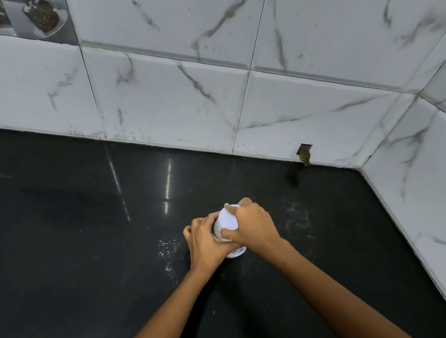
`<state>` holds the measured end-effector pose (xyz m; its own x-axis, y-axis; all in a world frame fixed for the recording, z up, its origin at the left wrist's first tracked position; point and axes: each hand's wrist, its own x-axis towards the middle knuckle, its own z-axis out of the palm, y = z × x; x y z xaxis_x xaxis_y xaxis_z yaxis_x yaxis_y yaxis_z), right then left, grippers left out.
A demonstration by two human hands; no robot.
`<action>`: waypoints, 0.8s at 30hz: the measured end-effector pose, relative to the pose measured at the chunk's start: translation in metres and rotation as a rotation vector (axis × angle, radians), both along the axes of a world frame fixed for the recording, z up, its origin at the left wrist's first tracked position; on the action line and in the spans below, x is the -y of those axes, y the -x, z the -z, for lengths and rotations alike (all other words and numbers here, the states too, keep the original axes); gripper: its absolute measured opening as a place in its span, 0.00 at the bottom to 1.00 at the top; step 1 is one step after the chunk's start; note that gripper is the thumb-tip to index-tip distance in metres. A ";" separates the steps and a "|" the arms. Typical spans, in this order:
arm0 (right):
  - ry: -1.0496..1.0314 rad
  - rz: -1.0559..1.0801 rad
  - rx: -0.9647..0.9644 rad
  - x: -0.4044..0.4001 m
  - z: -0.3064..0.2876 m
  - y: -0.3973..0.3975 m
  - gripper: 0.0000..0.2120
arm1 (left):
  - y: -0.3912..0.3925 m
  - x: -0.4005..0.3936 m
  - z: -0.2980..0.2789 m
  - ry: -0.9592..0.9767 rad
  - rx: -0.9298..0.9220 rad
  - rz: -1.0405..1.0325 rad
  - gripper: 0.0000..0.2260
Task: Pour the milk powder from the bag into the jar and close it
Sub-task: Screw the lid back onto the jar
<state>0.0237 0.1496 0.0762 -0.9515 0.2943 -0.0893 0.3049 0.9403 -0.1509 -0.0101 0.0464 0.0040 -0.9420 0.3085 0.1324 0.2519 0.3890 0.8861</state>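
Both hands are working at the jar (pixel 229 250): the right hand (pixel 251 223) is gripping its white lid (pixel 227 217), the left hand (pixel 206 242) is clasping its body. It is standing on a glossy black counter (pixel 66 233) dusted with spilled powder (pixel 167 249), below marble-veined wall tiles (pixel 168 99). Fingers are hiding most of the jar's label.

I saw the jar (pixel 230 240) standing upright on the dark desk (pixel 66 233), its white lid (pixel 228 216) on top, lettered label low on its side.
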 end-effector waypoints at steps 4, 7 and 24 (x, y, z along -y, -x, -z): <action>0.021 0.034 -0.048 0.003 0.008 -0.004 0.30 | 0.002 0.000 0.002 0.005 0.009 0.005 0.31; 0.039 0.041 -0.065 0.001 0.010 -0.005 0.29 | 0.002 -0.001 0.003 -0.005 0.005 0.006 0.32; 0.129 0.167 -0.118 -0.068 0.001 0.050 0.26 | 0.056 -0.077 -0.018 0.180 -0.024 0.060 0.25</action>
